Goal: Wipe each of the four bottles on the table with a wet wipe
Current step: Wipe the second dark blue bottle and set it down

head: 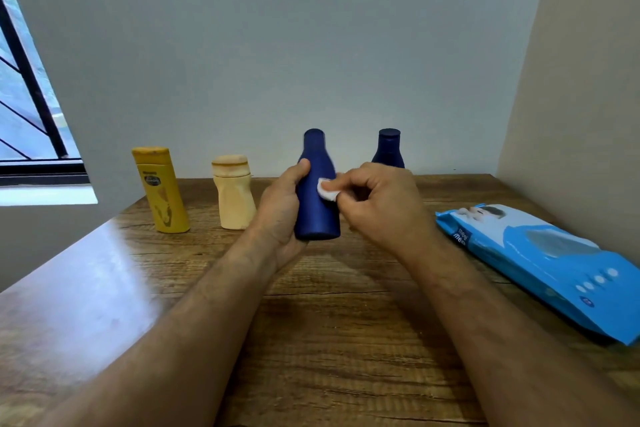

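Observation:
My left hand [281, 208] grips a dark blue bottle [316, 208] around its lower body and holds it upright just above the wooden table [329, 322]. My right hand [377, 203] pinches a small folded white wet wipe [326, 189] and presses it against the bottle's middle. A second dark blue bottle [388, 149] stands behind my right hand, its lower part hidden. A yellow bottle [161, 189] and a cream bottle [232, 192] stand upright to the left.
A blue pack of wet wipes [540, 263] lies flat along the table's right side. Walls close the table in at the back and right. A window [24, 114] is at the far left.

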`<state>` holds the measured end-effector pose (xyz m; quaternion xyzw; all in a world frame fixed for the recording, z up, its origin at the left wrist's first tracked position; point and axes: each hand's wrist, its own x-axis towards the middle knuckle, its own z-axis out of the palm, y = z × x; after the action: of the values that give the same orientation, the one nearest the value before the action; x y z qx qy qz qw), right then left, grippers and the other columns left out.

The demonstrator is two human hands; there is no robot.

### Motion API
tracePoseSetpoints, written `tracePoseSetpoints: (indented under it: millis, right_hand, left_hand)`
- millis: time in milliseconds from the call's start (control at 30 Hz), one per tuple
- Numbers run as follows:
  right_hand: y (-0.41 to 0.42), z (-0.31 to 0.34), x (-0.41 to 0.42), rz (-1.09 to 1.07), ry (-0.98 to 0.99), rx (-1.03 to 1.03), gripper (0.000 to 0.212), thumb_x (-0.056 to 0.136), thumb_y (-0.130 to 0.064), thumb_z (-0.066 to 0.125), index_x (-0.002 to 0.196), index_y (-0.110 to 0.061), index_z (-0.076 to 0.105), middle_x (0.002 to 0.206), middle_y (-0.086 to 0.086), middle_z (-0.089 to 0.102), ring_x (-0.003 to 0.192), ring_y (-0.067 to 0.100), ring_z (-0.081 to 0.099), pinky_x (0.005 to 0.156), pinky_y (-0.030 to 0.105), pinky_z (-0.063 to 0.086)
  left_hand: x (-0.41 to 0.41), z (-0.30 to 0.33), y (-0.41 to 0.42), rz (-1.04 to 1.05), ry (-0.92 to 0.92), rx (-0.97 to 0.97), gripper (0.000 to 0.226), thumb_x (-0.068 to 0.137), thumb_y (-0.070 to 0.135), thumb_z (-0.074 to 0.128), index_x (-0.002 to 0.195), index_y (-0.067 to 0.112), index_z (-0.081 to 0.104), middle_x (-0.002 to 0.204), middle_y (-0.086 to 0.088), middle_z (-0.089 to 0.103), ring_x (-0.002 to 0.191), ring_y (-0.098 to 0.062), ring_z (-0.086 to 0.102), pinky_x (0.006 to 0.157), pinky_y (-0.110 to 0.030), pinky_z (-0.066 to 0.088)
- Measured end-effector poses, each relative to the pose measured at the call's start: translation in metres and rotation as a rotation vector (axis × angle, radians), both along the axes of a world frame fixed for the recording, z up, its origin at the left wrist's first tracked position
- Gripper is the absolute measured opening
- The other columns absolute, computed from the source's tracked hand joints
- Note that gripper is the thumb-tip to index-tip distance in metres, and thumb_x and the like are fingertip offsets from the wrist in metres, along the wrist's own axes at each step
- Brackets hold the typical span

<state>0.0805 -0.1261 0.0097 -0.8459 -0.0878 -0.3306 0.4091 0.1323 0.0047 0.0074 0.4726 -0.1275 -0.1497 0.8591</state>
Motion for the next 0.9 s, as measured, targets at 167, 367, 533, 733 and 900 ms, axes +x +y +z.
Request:
tracePoseSetpoints:
  millis: [167, 367, 533, 733, 900]
  right_hand:
    - [0.004, 0.002, -0.009, 0.183, 0.160, -0.098, 0.011, 0.084, -0.012, 0.071, 0.089, -0.018, 0.079, 0.094, -0.006, 0.074, 0.066, -0.005, 0.066, 0.057, 0.008, 0.050]
    - [0.006, 0.000, -0.003, 0.003, -0.024, -0.007, 0.015, 0.089, -0.023, 0.068, 0.100, -0.028, 0.077, 0.091, -0.013, 0.068, 0.076, 0.000, 0.064, 0.068, 0.016, 0.055]
    - [0.003, 0.003, -0.004, -0.093, -0.222, 0.002, 0.015, 0.091, -0.025, 0.068, 0.104, -0.026, 0.075, 0.083, -0.009, 0.065, 0.071, 0.003, 0.058, 0.063, 0.008, 0.045]
    - [0.013, -0.001, -0.006, 0.191, 0.061, -0.210, 0.020, 0.083, -0.009, 0.071, 0.097, -0.021, 0.079, 0.089, -0.016, 0.068, 0.078, -0.012, 0.061, 0.069, 0.004, 0.046]
    - [0.012, -0.002, -0.010, 0.193, -0.020, -0.152, 0.023, 0.081, -0.003, 0.067, 0.091, -0.020, 0.079, 0.091, -0.012, 0.071, 0.089, -0.009, 0.064, 0.072, 0.008, 0.050]
  left_hand:
    - [0.005, 0.002, 0.005, 0.030, 0.041, -0.043, 0.043, 0.107, 0.038, 0.040, 0.102, 0.003, 0.064, 0.085, -0.013, 0.070, 0.071, -0.022, 0.068, 0.067, -0.035, 0.061]
    - [-0.002, -0.001, 0.002, -0.067, -0.011, -0.026, 0.043, 0.104, 0.035, 0.036, 0.108, 0.006, 0.066, 0.086, -0.010, 0.073, 0.074, -0.020, 0.071, 0.069, -0.034, 0.060]
    - [-0.009, 0.000, -0.003, -0.096, -0.062, -0.032, 0.034, 0.100, 0.032, 0.046, 0.113, 0.010, 0.067, 0.091, -0.009, 0.073, 0.078, -0.020, 0.069, 0.075, -0.036, 0.057]
    - [0.006, 0.004, 0.010, 0.088, 0.086, -0.274, 0.046, 0.105, 0.042, 0.043, 0.117, 0.001, 0.061, 0.091, -0.014, 0.066, 0.079, -0.025, 0.064, 0.074, -0.038, 0.058]
    - [0.009, 0.005, 0.010, 0.092, 0.118, -0.345, 0.047, 0.102, 0.045, 0.049, 0.120, 0.002, 0.058, 0.083, -0.012, 0.063, 0.072, -0.023, 0.062, 0.063, -0.035, 0.060]
